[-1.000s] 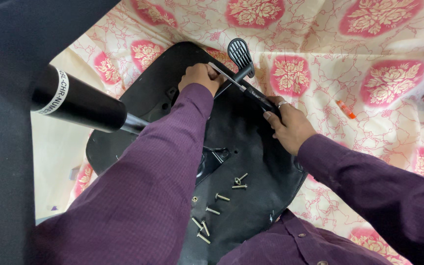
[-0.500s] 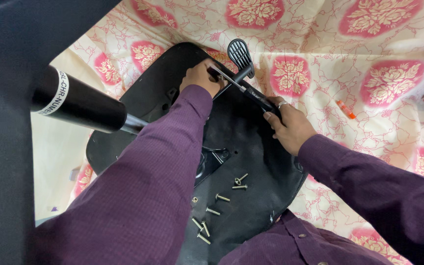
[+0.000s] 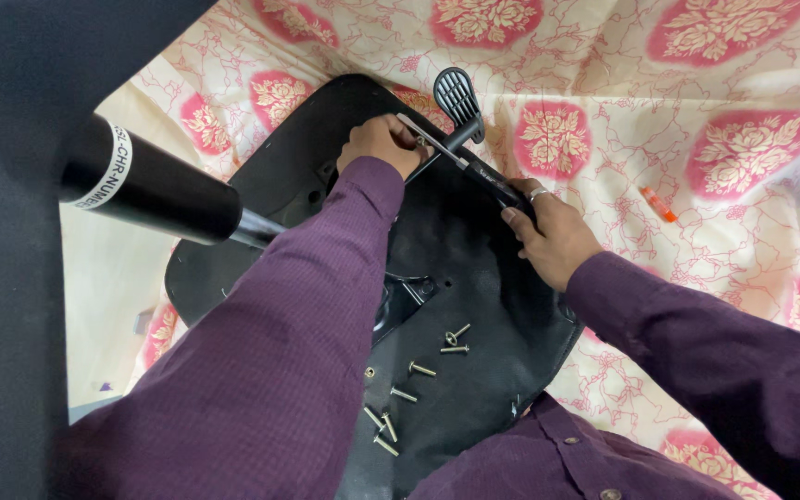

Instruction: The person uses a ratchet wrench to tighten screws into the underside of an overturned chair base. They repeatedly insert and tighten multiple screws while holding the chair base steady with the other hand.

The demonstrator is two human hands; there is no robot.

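An upturned black chair seat (image 3: pixel 474 278) lies on a flowered sheet. My left hand (image 3: pixel 381 143) is closed near the seat's far edge, its fingers pinched where the metal shaft tip of a screwdriver (image 3: pixel 460 159) meets the seat. My right hand (image 3: pixel 553 236) grips the screwdriver's black handle, with a ring on one finger. A black lever with a ribbed paddle (image 3: pixel 458 97) sticks out just beyond the tool. Whatever the left fingers pinch is hidden.
Several loose silver screws (image 3: pixel 418 380) lie on the seat near me. A black gas-lift cylinder (image 3: pixel 150 185) with a white label juts from the seat's metal plate (image 3: pixel 409 292) toward the left. A small orange object (image 3: pixel 657 204) lies on the cream and pink sheet (image 3: pixel 696 120).
My left hand has shifted slightly up and left along the seat's far edge. The screwdriver and my right hand have stayed almost where they were.
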